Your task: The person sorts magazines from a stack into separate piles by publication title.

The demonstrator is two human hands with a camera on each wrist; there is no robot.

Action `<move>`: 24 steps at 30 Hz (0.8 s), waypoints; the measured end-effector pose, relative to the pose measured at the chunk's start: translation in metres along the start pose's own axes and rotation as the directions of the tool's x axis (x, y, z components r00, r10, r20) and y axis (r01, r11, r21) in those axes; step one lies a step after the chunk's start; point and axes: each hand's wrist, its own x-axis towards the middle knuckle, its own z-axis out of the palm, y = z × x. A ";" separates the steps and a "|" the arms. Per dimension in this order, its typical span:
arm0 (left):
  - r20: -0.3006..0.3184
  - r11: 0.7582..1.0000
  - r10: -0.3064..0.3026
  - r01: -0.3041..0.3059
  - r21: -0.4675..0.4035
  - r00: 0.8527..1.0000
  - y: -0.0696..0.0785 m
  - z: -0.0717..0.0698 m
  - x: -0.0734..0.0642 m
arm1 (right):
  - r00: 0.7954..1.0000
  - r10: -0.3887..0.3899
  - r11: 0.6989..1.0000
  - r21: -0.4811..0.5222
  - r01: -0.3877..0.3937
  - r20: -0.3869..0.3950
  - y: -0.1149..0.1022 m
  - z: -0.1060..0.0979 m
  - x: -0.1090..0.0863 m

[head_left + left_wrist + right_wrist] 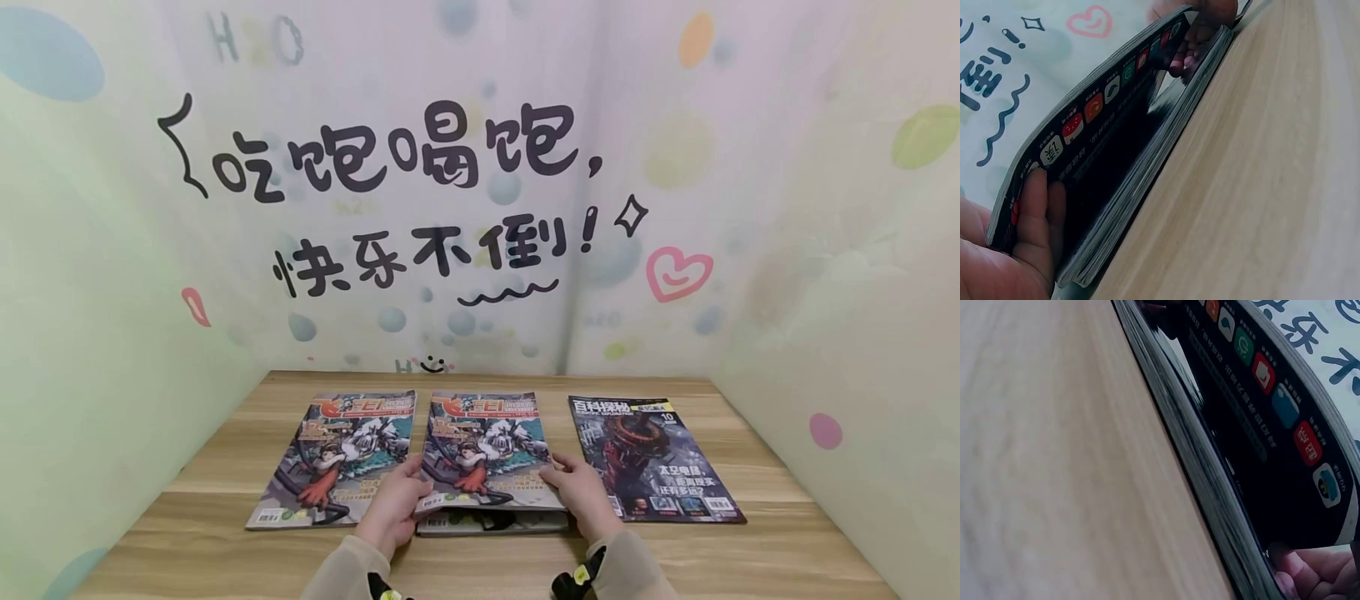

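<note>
Between my hands is a colourful comic magazine (pixel 487 454), its near edge raised above another magazine (pixel 457 523) that lies under it on the table. My left hand (pixel 395 506) grips the upper magazine's left edge, and my right hand (pixel 583 492) grips its right edge. Both wrist views show fingers tucked beneath it, against a black back cover (pixel 1107 134) with a row of app icons. In the right wrist view, the page edges of the lower magazine (pixel 1179 434) rest close to the wood.
A magazine with the same cover (pixel 337 462) lies flat on the left of the wooden table (pixel 510 567). To the right lies a dark science magazine (pixel 656 462), close beside my right hand. Printed wall panels (pixel 480 333) enclose the back and sides.
</note>
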 end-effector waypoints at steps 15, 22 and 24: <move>-0.061 0.974 0.053 -0.038 0.223 0.997 0.003 0.000 -0.002 | 0.999 -0.032 0.996 0.080 0.032 -0.010 -0.003 -0.003 -0.002; -0.070 0.934 0.081 -0.051 0.354 0.994 0.004 0.000 -0.002 | 0.998 -0.058 0.996 0.061 0.059 -0.029 -0.002 -0.002 -0.002; -0.068 0.925 0.090 -0.058 0.375 0.994 0.005 0.000 -0.002 | 0.998 -0.057 0.997 0.055 0.059 -0.026 -0.002 -0.002 -0.001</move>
